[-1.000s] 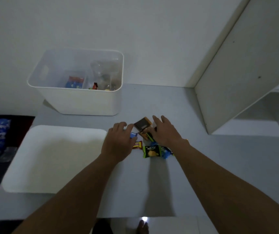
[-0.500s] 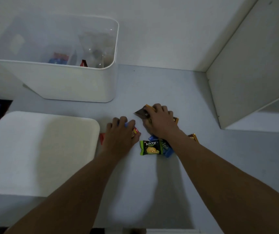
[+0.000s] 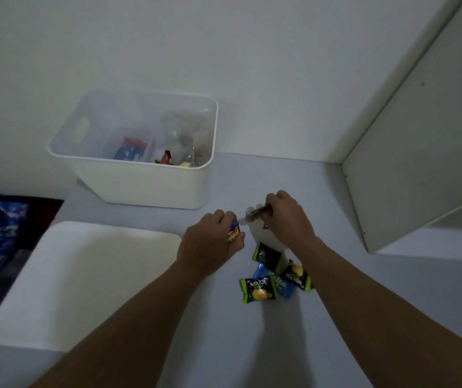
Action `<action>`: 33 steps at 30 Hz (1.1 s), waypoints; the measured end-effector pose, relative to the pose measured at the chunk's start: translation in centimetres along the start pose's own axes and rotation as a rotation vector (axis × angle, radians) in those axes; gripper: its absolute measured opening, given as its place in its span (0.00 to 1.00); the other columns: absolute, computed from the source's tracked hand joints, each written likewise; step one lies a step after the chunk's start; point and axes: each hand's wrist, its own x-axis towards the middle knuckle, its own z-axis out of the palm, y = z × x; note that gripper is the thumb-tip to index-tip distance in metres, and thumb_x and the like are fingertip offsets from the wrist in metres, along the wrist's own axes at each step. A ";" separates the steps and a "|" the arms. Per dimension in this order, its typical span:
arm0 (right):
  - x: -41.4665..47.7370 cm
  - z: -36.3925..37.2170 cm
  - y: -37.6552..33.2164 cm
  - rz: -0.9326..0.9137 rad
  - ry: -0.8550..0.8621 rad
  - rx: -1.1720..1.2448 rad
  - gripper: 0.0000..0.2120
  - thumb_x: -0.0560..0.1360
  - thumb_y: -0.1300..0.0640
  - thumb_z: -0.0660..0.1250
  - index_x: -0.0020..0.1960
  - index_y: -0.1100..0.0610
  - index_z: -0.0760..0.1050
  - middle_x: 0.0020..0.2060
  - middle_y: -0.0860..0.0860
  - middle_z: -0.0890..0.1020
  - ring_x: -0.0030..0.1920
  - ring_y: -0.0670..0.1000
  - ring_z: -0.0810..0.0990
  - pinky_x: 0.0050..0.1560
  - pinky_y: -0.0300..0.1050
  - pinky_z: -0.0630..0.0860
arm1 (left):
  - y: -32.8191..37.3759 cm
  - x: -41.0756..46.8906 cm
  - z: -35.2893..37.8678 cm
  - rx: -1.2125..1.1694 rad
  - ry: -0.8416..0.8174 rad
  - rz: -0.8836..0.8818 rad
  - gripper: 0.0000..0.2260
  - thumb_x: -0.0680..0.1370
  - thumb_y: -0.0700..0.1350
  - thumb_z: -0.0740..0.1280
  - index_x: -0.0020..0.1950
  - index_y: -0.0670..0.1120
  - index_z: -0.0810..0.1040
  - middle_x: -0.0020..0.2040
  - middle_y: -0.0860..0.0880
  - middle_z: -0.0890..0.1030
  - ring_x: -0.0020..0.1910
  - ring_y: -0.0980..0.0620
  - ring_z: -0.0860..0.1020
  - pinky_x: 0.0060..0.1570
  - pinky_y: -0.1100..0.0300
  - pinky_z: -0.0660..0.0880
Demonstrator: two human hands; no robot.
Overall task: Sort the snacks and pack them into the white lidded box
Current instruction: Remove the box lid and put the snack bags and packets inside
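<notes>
Where legible, "Nextar" on green packet (image 3: 258,290)

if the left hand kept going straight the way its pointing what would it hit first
Most likely the brown wrapper pinched in the right hand: the left hand, gripping a small red and blue packet, points ahead and right toward it. Height is unclear, so it might pass underneath.

box (image 3: 146,186) behind lid (image 3: 84,281) | snack pile (image 3: 258,289) right of lid | shelf (image 3: 420,163) far right

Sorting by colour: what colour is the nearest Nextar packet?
Green and black Nextar packet, yellow picture; head view.
</notes>
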 end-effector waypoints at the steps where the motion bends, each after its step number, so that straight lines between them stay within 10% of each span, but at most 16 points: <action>1: 0.3 -1.4 -0.7 0.010 0.024 0.021 0.06 0.75 0.59 0.68 0.45 0.62 0.74 0.41 0.54 0.71 0.40 0.57 0.75 0.36 0.46 0.67 | -0.3 0.6 -1.5 -0.018 0.027 -0.003 0.13 0.75 0.58 0.63 0.49 0.49 0.77 0.40 0.51 0.77 0.36 0.49 0.77 0.27 0.56 0.74; 17: 12.2 -10.0 -20.6 0.107 0.343 0.366 0.02 0.76 0.60 0.66 0.45 0.59 0.75 0.42 0.52 0.75 0.40 0.49 0.73 0.32 0.31 0.63 | -13.3 11.3 -18.2 -0.330 0.317 -0.433 0.13 0.79 0.59 0.61 0.52 0.50 0.74 0.45 0.49 0.79 0.44 0.46 0.78 0.43 0.53 0.73; 25: 13.9 -5.5 -22.0 0.121 0.213 0.295 0.11 0.75 0.55 0.61 0.47 0.56 0.81 0.46 0.53 0.81 0.46 0.53 0.80 0.45 0.43 0.77 | -17.8 14.0 -17.2 -0.421 0.302 -0.449 0.14 0.79 0.59 0.60 0.54 0.50 0.74 0.45 0.52 0.78 0.43 0.49 0.76 0.41 0.56 0.70; 33: 12.5 -5.7 -16.9 0.149 -0.090 0.022 0.21 0.82 0.50 0.52 0.69 0.62 0.68 0.68 0.58 0.71 0.70 0.59 0.69 0.68 0.54 0.69 | -15.4 15.5 -13.2 -0.371 0.061 -0.271 0.16 0.79 0.60 0.60 0.60 0.50 0.73 0.52 0.50 0.78 0.49 0.50 0.77 0.50 0.52 0.77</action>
